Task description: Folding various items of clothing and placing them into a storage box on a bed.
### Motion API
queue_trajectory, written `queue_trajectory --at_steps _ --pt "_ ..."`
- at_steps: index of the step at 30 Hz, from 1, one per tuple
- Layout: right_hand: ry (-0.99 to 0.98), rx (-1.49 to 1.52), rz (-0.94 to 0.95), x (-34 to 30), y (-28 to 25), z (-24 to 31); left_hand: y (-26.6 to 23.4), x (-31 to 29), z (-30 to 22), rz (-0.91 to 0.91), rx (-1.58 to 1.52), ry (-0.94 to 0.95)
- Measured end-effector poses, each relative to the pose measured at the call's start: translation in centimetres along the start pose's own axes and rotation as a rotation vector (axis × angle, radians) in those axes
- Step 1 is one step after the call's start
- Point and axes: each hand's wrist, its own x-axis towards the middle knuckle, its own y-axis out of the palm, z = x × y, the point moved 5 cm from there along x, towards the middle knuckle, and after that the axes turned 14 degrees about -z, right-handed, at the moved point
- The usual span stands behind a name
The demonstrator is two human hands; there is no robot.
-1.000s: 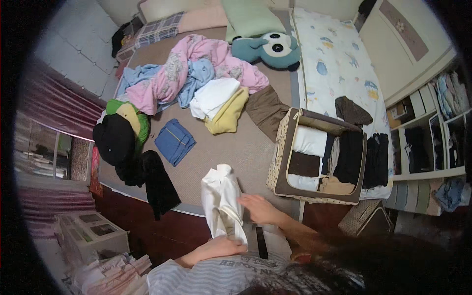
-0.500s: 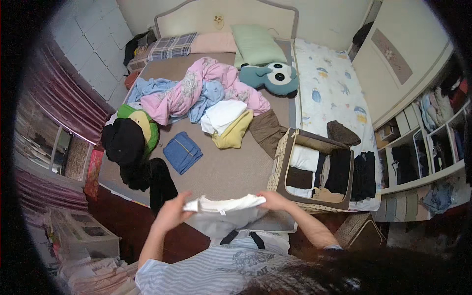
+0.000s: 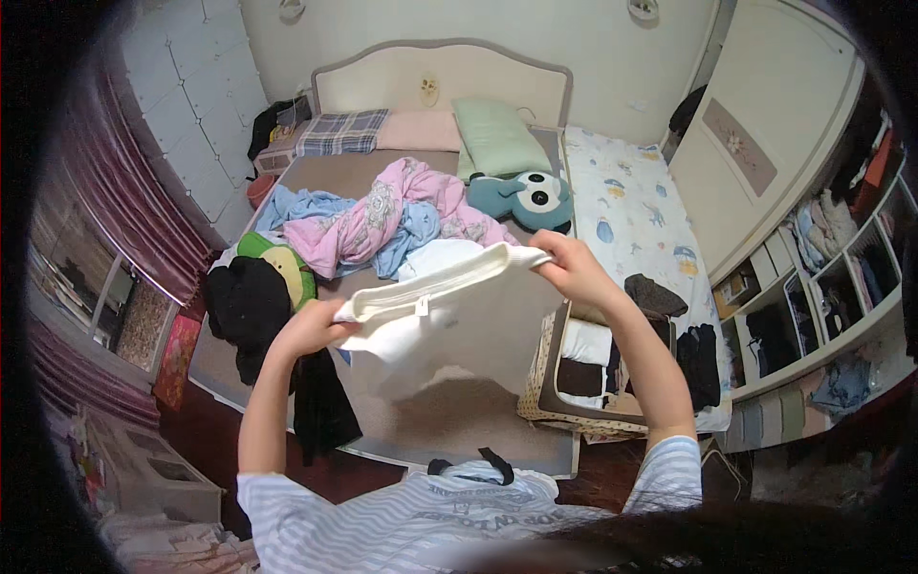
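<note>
1. Holding up a white garment (image 3: 464,330) in midair, right above the near part of the bed (image 3: 459,426), spreading its ribbed band between two hands!
2. Pinching one end of that band with the left hand (image 3: 308,328), gripping firmly between closed fingers and thumb.
3. Clasping the other end in the right hand (image 3: 577,271), fingers closed there too, and holding that side higher, tilting the band.
4. Showing a small label (image 3: 422,306) inside the band, nearer the left hand, and letting the fabric hang loose below.
5. Partly blocking the view of an open fabric storage box (image 3: 543,378) with the right forearm.
6. Facing a pink floral quilt (image 3: 373,225) heaped farther up, near a blue plush toy (image 3: 521,196).
</note>
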Motion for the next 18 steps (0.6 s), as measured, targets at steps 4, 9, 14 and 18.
queue_trajectory --at_steps 4,9,14,18 --pt "-0.311 -0.402 -0.063 2.0 -0.5 0.6 -3.3 2.7 2.3 -0.296 0.131 0.051" --pt "-0.167 -0.349 -0.225 5.0 -4.4 1.5 -6.7 4.4 0.4 -0.559 -0.169 0.073" --pt "-0.182 -0.483 -0.121 5.5 -4.8 1.2 -4.2 5.0 1.8 -0.382 -0.22 -0.037" --pt "-0.136 -0.386 0.007 5.0 -4.3 1.3 -6.0 4.9 0.8 -0.488 -0.341 0.001"
